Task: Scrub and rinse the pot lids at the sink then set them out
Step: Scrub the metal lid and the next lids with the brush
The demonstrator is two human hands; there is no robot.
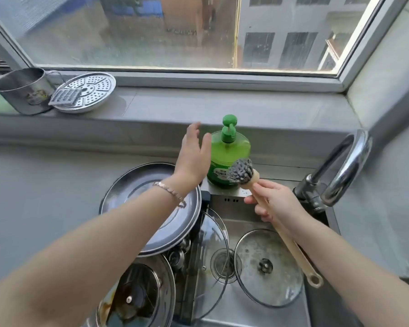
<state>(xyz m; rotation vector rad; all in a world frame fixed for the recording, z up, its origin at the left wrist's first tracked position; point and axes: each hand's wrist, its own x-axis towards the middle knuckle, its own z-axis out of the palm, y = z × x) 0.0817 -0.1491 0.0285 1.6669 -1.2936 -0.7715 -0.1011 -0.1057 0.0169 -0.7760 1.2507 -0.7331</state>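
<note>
- A steel mug [19, 90], a small grater [64, 96] and a perforated steamer plate [92, 88] sit on the window ledge [187, 107], far left. They are well apart from the sink and look set out of the wet area.
- On the counter [45, 185] at the sink's left edge, unwashed lids lie stacked. A large steel lid [132, 182] is on top, and a stained glass lid [137, 298] is nearer the camera. They seem to be queued beside the basin for their turn.
- A thin glass lid [209, 234] leans against the sink's left wall, between the stack and the drain [222, 263].
- The left hand [191, 154] is held above the steel lid with fingers straight and spread, holding nothing. It is just beside the green soap bottle [229, 156], probably reaching for the pump.
- The soap bottle stands on the sink's back rim, so the pump is within easy reach.
- The right hand [274, 204] is wrapped around the wooden handle of the brush [242, 171]. The bristle head is tipped up against the bottle's side, likely to catch soap.
- A cloudy glass lid [257, 251] lies flat in the sink [234, 201], knob up, under the brush handle. It is probably the next one for scrubbing.
- The faucet [345, 171] arches at the right with no water visible. The leaning lid and the stack crowd the left side of the basin.
</note>
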